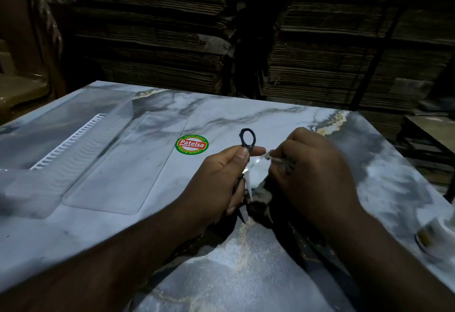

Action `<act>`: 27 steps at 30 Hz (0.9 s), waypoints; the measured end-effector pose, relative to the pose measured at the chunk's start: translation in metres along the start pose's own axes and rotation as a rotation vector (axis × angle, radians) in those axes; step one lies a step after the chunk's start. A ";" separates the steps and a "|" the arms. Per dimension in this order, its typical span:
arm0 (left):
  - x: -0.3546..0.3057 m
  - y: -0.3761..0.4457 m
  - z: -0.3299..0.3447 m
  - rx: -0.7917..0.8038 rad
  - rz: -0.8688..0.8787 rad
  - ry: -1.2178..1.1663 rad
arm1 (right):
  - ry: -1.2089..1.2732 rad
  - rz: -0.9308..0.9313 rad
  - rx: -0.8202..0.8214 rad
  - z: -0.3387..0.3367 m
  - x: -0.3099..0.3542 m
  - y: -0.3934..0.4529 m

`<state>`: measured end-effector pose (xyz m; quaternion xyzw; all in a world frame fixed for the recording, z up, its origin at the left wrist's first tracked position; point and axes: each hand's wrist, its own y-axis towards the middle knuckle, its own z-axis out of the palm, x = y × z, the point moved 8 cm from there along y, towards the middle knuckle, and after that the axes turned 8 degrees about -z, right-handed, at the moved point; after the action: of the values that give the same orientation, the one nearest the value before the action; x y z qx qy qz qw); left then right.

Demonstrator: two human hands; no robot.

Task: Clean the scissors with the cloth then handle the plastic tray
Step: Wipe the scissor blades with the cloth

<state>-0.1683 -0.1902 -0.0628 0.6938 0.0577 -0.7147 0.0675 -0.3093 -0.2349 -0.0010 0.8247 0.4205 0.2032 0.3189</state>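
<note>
My left hand [219, 178] grips the black scissors [247, 139] by the shank, one finger ring sticking up above my thumb and the blades pointing down toward me. My right hand [312, 176] is closed on a dirty greyish cloth [261, 198], pressed against a shiny blade just right of my left hand. The clear plastic tray [73, 144] with a white slotted strip lies on the table at the left. A flat clear plastic sheet [128, 171] lies beside it, apart from both hands.
The marble-patterned table [246, 262] carries a round red and green sticker [191, 144] near its middle. A small round container [433, 235] sits at the right edge. Stacks of flattened cardboard [172, 28] rise behind the table, and a brown chair stands far left.
</note>
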 end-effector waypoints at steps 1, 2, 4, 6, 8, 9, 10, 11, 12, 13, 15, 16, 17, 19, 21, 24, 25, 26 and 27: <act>0.000 0.000 0.001 0.001 -0.004 0.002 | -0.007 0.029 0.004 -0.002 -0.007 -0.001; 0.000 -0.001 0.001 -0.003 -0.008 0.004 | 0.010 0.059 -0.004 -0.005 -0.012 -0.003; 0.000 0.000 -0.002 -0.023 -0.021 0.003 | 0.100 0.098 -0.069 -0.013 -0.016 -0.004; -0.001 0.000 -0.002 -0.029 -0.034 -0.024 | 0.185 0.055 -0.116 -0.017 -0.003 -0.002; -0.002 -0.001 -0.001 -0.020 -0.030 -0.064 | 0.258 -0.063 -0.064 -0.008 0.020 -0.001; -0.002 -0.001 -0.001 -0.012 -0.021 -0.076 | 0.299 -0.110 -0.019 -0.001 0.029 -0.002; -0.003 -0.001 -0.001 0.002 -0.014 -0.083 | 0.333 -0.126 0.009 0.004 0.033 -0.003; -0.003 -0.001 0.000 0.018 -0.008 -0.085 | 0.357 -0.120 0.013 0.005 0.031 -0.003; -0.004 -0.002 0.000 0.030 -0.007 -0.091 | 0.362 -0.104 -0.001 0.004 0.027 -0.003; -0.003 -0.001 0.000 0.034 -0.006 -0.098 | 0.350 -0.091 -0.018 0.002 0.024 -0.002; -0.004 -0.001 0.000 0.027 -0.004 -0.092 | 0.318 -0.084 -0.027 0.000 0.023 -0.002; -0.003 -0.001 0.001 0.021 -0.001 -0.078 | 0.309 -0.095 -0.021 0.001 0.025 -0.003; -0.003 -0.001 0.001 0.014 0.002 -0.060 | 0.303 -0.112 -0.009 0.002 0.027 -0.003; -0.001 -0.001 0.001 0.000 0.001 -0.033 | 0.284 -0.125 0.005 0.002 0.031 -0.004; -0.002 -0.002 0.002 -0.006 0.015 -0.010 | 0.249 -0.093 -0.024 -0.001 0.028 -0.003; -0.007 -0.004 0.003 -0.017 0.048 0.018 | 0.217 -0.080 -0.040 -0.001 0.029 -0.001; -0.007 -0.005 0.003 -0.025 0.053 0.038 | 0.211 -0.102 -0.041 0.000 0.032 -0.002; -0.007 -0.005 0.003 -0.033 0.053 0.054 | 0.207 -0.128 -0.048 0.000 0.035 -0.003; -0.006 -0.005 0.002 -0.040 0.048 0.057 | 0.206 -0.153 -0.059 0.000 0.037 -0.003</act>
<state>-0.1713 -0.1855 -0.0570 0.7134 0.0572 -0.6917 0.0968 -0.2906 -0.2029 -0.0008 0.7553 0.5065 0.2743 0.3126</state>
